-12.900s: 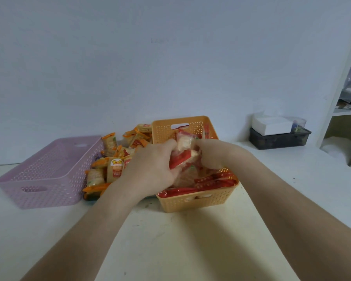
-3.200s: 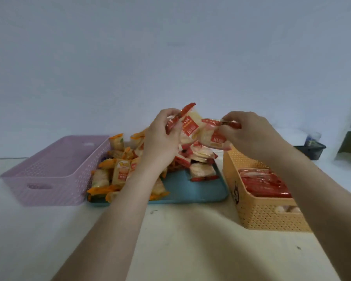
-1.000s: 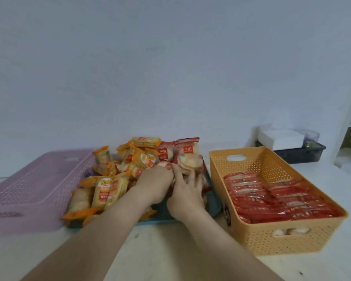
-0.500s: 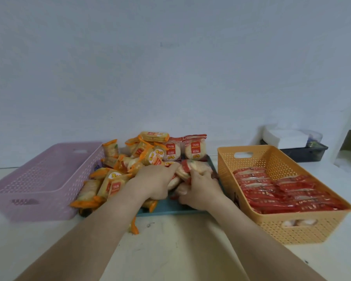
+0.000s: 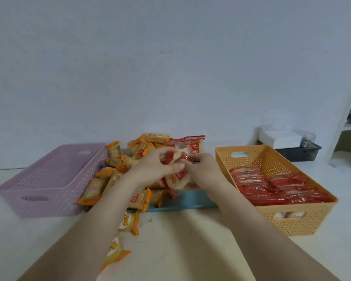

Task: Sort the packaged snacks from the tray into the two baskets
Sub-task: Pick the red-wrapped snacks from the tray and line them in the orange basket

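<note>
Red-edged packets (image 5: 175,162): a small bunch is pinched between both hands above the middle of the pile, probably gathered so that several can travel in one trip.
Left hand (image 5: 150,167): fingers curled over the top and left of the bunch, clenched on it.
Right hand (image 5: 204,171): closes on the same bunch from the right side, nearest the basket it will likely feed.
Orange basket (image 5: 271,211): stands just right of the tray; red packets (image 5: 276,187) lie in it in flat overlapping rows, which keeps room for more.
Pink basket (image 5: 49,191): stands just left of the tray, against the orange-edged heap; nothing shows inside it, so that colour appears not yet begun.
Blue tray (image 5: 190,199): sits between the baskets on the desk (image 5: 190,250), giving each colour a short reach.
Orange-edged packets (image 5: 113,171): heaped on the tray's left side.
Strays: two orange-edged packets (image 5: 129,220) lie off the tray on the desk, beside the left forearm.
Progress, as a judgement: red sorting well along, orange waiting.
</note>
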Available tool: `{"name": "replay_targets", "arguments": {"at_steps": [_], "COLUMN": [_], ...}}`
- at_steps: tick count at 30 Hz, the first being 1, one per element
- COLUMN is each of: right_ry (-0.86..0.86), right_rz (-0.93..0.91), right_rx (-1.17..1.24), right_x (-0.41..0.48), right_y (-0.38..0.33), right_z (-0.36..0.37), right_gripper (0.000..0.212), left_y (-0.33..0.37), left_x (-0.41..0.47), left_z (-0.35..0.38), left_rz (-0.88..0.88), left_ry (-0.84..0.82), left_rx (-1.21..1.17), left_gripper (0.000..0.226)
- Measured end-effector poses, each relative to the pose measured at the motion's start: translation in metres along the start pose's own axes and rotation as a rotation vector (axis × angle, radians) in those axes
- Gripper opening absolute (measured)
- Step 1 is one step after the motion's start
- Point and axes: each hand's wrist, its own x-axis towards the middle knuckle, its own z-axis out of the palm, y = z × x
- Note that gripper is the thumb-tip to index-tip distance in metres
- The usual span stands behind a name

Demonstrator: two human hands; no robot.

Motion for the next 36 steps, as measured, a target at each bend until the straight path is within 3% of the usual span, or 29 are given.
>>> {"name": "replay_targets", "arguments": {"at_steps": [2, 5, 10, 14, 18, 21, 23, 27, 30, 33, 36], "right_ry": [-0.062, -0.114, -0.120, -0.149, -0.008, 0.075, 0.015, -0.106, -0.054, -0.122, -0.231], "right_rz": [-0.035, -0.087, -0.195, -0.240, -0.264, -0.280, -0.253, -0.189, -0.214, -0.180, -0.065], "right_rx": [-0.146, -0.332, -0.404, -0.202, -0.116, -0.161, -0.217, -0.445, -0.599, -0.694, -0.690], "right_x": [-0.003, -0.006, -0.007, -0.009, 0.005, 0.015, 0.019, 0.027, 0.037, 0.045, 0.051], "right_y": [-0.008, -0.023, -0.056, -0.073, -0.066, -0.053, -0.042, -0.017, -0.008, -0.002, 0.004], "right_z": [-0.007, -0.021, -0.062, -0.111, -0.145, -0.160, -0.168, -0.168, -0.166, -0.163, -0.161], "right_gripper": [0.032, 0.059, 0.069, 0.050, 0.039, 0.045, 0.052, 0.036, 0.037, 0.036, 0.066], "left_y": [-0.003, 0.005, 0.035, 0.063, 0.083, 0.093, 0.097, 0.091, 0.087, 0.089, 0.094], "left_x": [-0.002, -0.002, 0.001, 0.015, 0.042, 0.054, 0.056, 0.060, 0.065, 0.071, 0.077], "left_z": [0.000, 0.001, 0.006, 0.019, 0.045, 0.067, 0.079, 0.087, 0.083, 0.075, 0.080], "left_rz": [0.004, 0.042, 0.118, 0.189, 0.208, 0.212, 0.224, 0.193, 0.198, 0.242, 0.321], "left_ry": [-0.028, 0.044, 0.066, 0.079, 0.153, 0.241, 0.249, 0.193, 0.195, 0.311, 0.317], "left_rx": [0.066, 0.188, 0.145, 0.068, 0.259, 0.422, 0.517, 0.633, 0.559, 0.411, 0.398], "left_gripper": [0.060, 0.071, 0.049, 0.044, 0.079, 0.067, 0.058, 0.055, 0.056, 0.049, 0.041]}}
